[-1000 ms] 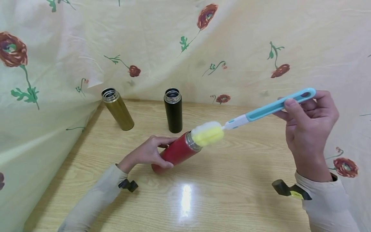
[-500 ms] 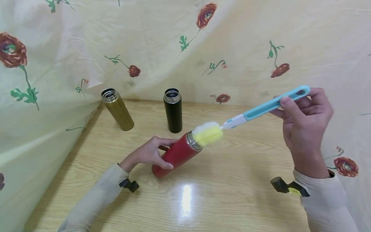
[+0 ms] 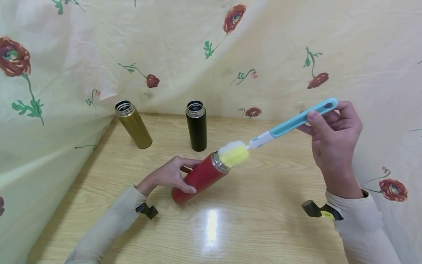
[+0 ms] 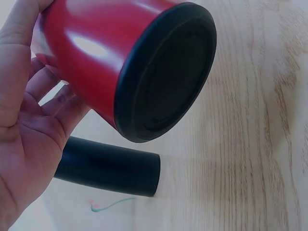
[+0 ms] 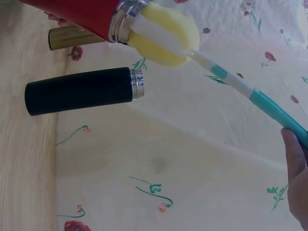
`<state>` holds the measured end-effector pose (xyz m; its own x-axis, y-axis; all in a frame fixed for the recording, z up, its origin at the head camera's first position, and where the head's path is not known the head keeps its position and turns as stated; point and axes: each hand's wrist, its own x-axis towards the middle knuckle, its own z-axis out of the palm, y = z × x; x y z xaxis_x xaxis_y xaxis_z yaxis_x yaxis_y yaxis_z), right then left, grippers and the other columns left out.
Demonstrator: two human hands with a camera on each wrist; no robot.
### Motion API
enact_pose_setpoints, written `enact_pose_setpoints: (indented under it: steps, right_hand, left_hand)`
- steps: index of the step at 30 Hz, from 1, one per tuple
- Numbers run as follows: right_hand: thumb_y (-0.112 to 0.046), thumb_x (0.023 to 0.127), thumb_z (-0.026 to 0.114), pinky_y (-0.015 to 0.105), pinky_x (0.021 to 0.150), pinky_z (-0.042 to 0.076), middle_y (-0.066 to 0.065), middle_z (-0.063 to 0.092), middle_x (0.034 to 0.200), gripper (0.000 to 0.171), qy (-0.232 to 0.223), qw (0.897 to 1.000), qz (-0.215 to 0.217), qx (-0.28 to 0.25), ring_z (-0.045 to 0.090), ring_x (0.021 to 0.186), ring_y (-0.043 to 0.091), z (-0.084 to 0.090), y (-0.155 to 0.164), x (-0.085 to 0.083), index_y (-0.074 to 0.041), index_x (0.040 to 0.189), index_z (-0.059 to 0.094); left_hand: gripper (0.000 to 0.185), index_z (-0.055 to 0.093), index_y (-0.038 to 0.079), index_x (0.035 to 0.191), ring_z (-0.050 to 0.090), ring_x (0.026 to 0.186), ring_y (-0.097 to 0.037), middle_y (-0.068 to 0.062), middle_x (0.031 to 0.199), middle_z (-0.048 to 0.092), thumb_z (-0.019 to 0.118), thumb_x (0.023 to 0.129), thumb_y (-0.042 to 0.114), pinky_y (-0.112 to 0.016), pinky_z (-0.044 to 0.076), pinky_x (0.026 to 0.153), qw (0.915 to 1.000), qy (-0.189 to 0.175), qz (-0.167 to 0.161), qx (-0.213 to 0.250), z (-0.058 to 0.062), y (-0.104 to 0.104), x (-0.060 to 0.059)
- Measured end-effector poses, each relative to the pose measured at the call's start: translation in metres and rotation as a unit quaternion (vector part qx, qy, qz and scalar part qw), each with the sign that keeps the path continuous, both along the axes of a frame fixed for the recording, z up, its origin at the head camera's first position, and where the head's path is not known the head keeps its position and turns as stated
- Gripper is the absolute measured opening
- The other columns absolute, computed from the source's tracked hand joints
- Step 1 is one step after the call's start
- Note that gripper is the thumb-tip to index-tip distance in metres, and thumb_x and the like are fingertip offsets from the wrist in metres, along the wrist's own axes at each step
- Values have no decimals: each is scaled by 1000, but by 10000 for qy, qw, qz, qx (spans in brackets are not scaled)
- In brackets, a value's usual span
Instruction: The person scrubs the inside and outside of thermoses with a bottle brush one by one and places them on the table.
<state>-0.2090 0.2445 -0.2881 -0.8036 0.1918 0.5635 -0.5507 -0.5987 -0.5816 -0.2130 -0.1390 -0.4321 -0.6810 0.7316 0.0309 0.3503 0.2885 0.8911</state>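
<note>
My left hand (image 3: 171,175) grips a red steel bottle (image 3: 197,179) tilted on the wooden table (image 3: 257,220), its open mouth pointing up to the right. The left wrist view shows the red bottle's black base (image 4: 163,72) and my left hand (image 4: 29,125) wrapped round its body. My right hand (image 3: 329,135) holds the blue handle of a bottle brush (image 3: 296,121). Its yellow and white sponge head (image 3: 233,154) is partly pushed into the bottle's mouth. In the right wrist view the sponge head (image 5: 166,34) bulges out of the steel rim, and the blue handle (image 5: 274,111) runs to my fingertips.
A gold bottle (image 3: 133,124) and a black bottle (image 3: 196,125) stand open at the back of the table, also seen in the right wrist view as the black bottle (image 5: 82,90) and gold bottle (image 5: 72,38). A flowered cloth (image 3: 280,47) hangs behind and on both sides.
My right hand has moved left and down with the brush, pushing the sponge head a little further into the red bottle's mouth. The left hand keeps its hold.
</note>
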Motion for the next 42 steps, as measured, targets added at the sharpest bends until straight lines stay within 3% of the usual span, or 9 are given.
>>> enact_pose_setpoints:
  steps: [15, 33, 42]
  right_hand:
    - [32, 85, 50, 46, 69, 61, 27, 73, 85, 22, 145, 9993, 129, 326, 76, 76, 35, -7, -5, 1, 20, 103, 53]
    - [31, 84, 54, 45, 67, 61, 26, 73, 85, 22, 118, 9978, -398, 517, 76, 74, 33, -13, -15, 8, 21, 103, 55]
    - [30, 85, 54, 44, 69, 61, 25, 73, 86, 21, 158, 9976, -251, 627, 76, 77, 33, -17, -18, 8, 19, 103, 55]
  left_hand:
    - [79, 57, 4, 144, 67, 115, -20, -3, 128, 71, 89, 75, 24, -37, 58, 93, 9999, 28, -91, 57, 0, 4, -3]
    - [80, 57, 6, 145, 67, 114, -18, -1, 126, 72, 90, 74, 23, -37, 58, 93, 10000, 83, 42, -25, -1, 4, -3]
    - [79, 57, 3, 144, 68, 114, -20, -5, 126, 72, 90, 75, 23, -37, 58, 93, 9999, 113, 1, 9, 0, 4, -3]
